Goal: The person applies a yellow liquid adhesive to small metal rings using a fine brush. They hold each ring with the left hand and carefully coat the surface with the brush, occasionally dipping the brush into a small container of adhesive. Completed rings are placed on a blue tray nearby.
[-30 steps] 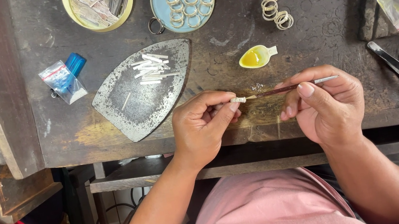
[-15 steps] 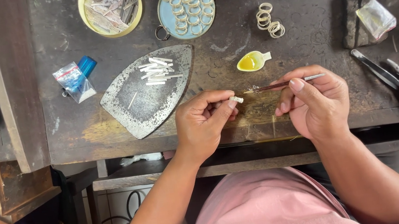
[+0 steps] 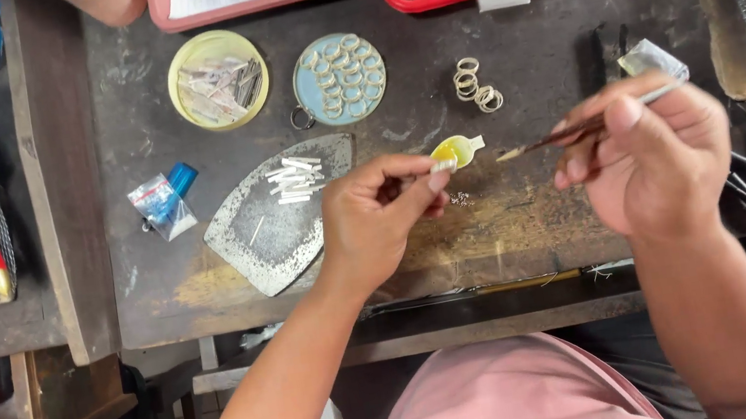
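Silvery, a tiny metal piece (image 3: 442,167) is pinched in the left hand (image 3: 375,224); a thin brown-handled brush (image 3: 569,133) is gripped by the right hand (image 3: 647,164) above the dark worn workbench (image 3: 544,233).

Scuffed metal plate (image 3: 272,225), worn wooden bench (image 3: 532,215)

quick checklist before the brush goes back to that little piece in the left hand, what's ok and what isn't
1. Left hand pinches the small pale piece at its fingertips: ok.
2. Right hand grips the thin brush, tip toward the piece: ok.
3. Brush tip touching the piece: not ok, a gap shows between them.
4. Brush tip loaded: cannot tell, too small.
5. Yellow dish close behind the piece, upright on the bench: ok.
6. White strips lying on the flat metal plate, apart from both hands: ok.
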